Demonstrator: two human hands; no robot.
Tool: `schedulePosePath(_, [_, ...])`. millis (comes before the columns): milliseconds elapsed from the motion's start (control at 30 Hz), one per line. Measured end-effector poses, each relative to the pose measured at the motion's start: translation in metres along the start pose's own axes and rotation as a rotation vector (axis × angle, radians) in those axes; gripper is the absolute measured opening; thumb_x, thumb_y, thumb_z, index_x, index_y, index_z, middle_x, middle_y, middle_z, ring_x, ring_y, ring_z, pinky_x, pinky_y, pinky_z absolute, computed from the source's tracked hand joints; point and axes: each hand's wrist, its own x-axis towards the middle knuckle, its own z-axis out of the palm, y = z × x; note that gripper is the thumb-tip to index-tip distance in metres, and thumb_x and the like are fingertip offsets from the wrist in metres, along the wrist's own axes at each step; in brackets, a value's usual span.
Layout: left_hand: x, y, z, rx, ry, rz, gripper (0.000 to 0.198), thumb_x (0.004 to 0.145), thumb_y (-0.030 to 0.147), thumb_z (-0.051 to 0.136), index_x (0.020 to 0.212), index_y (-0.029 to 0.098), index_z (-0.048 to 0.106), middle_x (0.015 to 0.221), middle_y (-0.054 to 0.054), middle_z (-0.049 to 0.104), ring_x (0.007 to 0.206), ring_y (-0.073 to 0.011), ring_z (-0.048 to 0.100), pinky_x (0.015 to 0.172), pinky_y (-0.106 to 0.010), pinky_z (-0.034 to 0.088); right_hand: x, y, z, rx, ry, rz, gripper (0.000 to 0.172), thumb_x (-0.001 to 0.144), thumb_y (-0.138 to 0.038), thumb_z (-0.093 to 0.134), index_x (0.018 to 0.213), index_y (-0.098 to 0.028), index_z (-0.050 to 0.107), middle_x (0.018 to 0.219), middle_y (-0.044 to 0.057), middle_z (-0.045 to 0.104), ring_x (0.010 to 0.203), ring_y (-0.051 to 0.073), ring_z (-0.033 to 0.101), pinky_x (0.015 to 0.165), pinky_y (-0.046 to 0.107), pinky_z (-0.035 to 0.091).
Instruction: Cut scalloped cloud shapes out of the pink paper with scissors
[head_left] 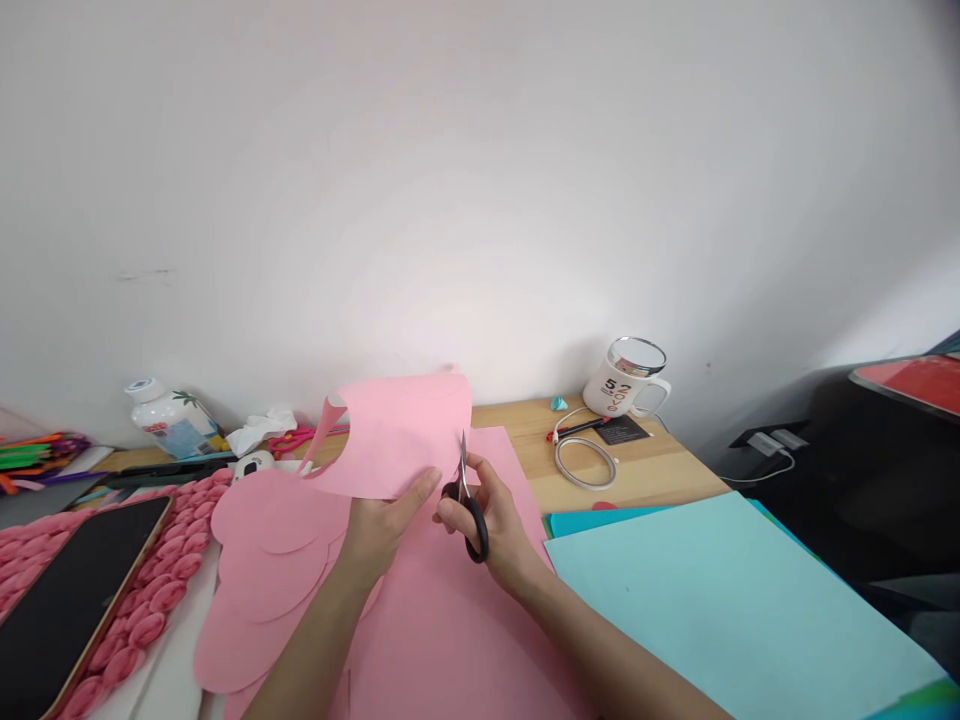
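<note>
My left hand (386, 525) grips the lower edge of a pink sheet of paper (409, 430), thumb on top. The sheet is raised above the table, and a curved piece has been cut from its left side, where a thin strip curls. In my right hand (491, 510) is a pair of scissors (466, 500) with black handles, blades pointing up at the sheet's right edge. Whether the blades are on the paper I cannot tell. Rounded pink paper cutouts (262, 560) lie in an overlapping pile to the left. Beneath my hands is a larger pink sheet (457, 620).
A light blue sheet (697, 590) lies at right on other coloured sheets. Behind it are a coiled cable (585, 465) and a white mug (622, 380). At left are a phone (82, 590) on a pink knitted mat (161, 575) and a white bottle (172, 420).
</note>
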Motion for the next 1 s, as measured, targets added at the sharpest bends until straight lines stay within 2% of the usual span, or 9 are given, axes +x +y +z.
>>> schedulePosePath(300, [0.000,-0.002,-0.004,-0.002,0.000,-0.030,0.036,0.071,0.031,0.067,0.104,0.018,0.061,0.082,-0.003,0.066,0.080,-0.0195,0.061,0.074,-0.033,0.052,0.001,-0.001,-0.001,-0.029,-0.001,0.009,0.050,0.071,-0.036,0.065,0.111,-0.018,0.042,0.056,-0.005,0.052,0.053,0.013,0.049,0.050,0.024,0.039])
schedulePosePath(533, [0.001,-0.003,-0.007,-0.053,-0.055,-0.048,0.035,0.072,0.028,0.066,0.106,0.020,0.060,0.081,-0.002,0.064,0.074,-0.0188,0.060,0.060,-0.030,0.053,0.000,0.003,-0.002,-0.038,0.004,0.004,0.047,0.071,-0.032,0.064,0.111,-0.018,0.042,0.051,-0.008,0.050,0.053,0.014,0.053,0.051,0.024,0.041])
schedulePosePath(733, [0.002,-0.002,-0.008,-0.106,-0.101,-0.064,0.033,0.075,0.025,0.065,0.107,0.020,0.060,0.081,-0.001,0.062,0.071,-0.0177,0.058,0.054,-0.030,0.054,0.001,0.005,-0.002,-0.021,-0.011,0.021,0.047,0.072,-0.030,0.064,0.112,-0.018,0.042,0.052,-0.007,0.052,0.051,0.013,0.051,0.048,0.023,0.039])
schedulePosePath(933, [0.002,-0.004,-0.011,-0.043,-0.054,-0.045,0.034,0.074,0.026,0.065,0.107,0.020,0.061,0.082,-0.002,0.065,0.086,-0.0202,0.059,0.071,-0.031,0.053,0.001,0.006,-0.003,-0.013,-0.006,0.030,0.047,0.071,-0.029,0.064,0.111,-0.018,0.043,0.050,-0.008,0.051,0.048,0.012,0.051,0.046,0.022,0.039])
schedulePosePath(1000, [0.002,-0.004,-0.011,-0.047,-0.057,-0.047,0.034,0.074,0.026,0.066,0.107,0.020,0.060,0.082,-0.002,0.064,0.085,-0.0201,0.059,0.071,-0.031,0.053,0.001,0.006,-0.003,-0.016,-0.008,0.034,0.047,0.072,-0.029,0.064,0.112,-0.018,0.043,0.050,-0.008,0.051,0.048,0.012,0.051,0.045,0.022,0.040])
